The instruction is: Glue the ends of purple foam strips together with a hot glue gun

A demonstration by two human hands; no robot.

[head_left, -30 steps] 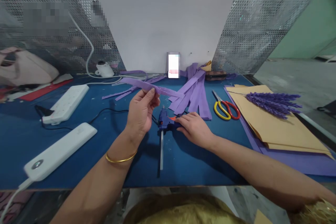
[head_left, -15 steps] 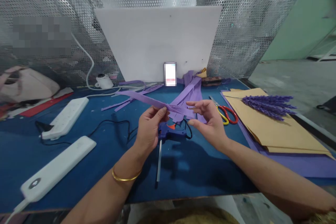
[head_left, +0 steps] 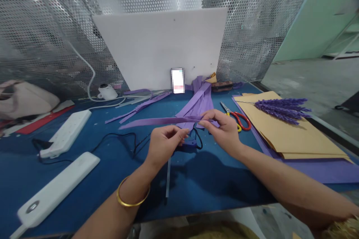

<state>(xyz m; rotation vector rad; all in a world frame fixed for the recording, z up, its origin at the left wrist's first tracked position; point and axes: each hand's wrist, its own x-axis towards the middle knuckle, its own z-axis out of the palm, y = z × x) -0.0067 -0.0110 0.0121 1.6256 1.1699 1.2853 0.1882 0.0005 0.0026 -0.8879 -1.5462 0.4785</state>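
Observation:
A long purple paper strip (head_left: 153, 121) stretches out leftward from my right hand (head_left: 226, 134), whose thumb and fingers pinch its right end. Just below the strip is my left hand (head_left: 165, 143), thumb and fingertips pressed together; whether anything small is between them is hidden. Behind my left fingers lies a blue glue gun (head_left: 192, 144), partly covered, with a clear glue stick (head_left: 168, 181) pointing toward the table's front. More purple strips (head_left: 200, 99) are heaped beyond my hands. Red-and-yellow-handled scissors (head_left: 243, 120) rest right of my right hand.
On the right, artificial lavender (head_left: 283, 110) lies on tan paper sheets (head_left: 297, 145), with purple sheets (head_left: 322, 170) underneath. At left are a white power strip (head_left: 67, 132) and a long white device (head_left: 60, 188) with cords. A lit phone (head_left: 177, 80) leans against a white board (head_left: 162, 44).
My left hand has let go of the strip and come down slightly. My right hand, open before, has closed on the strip's right end. The view has shifted a little.

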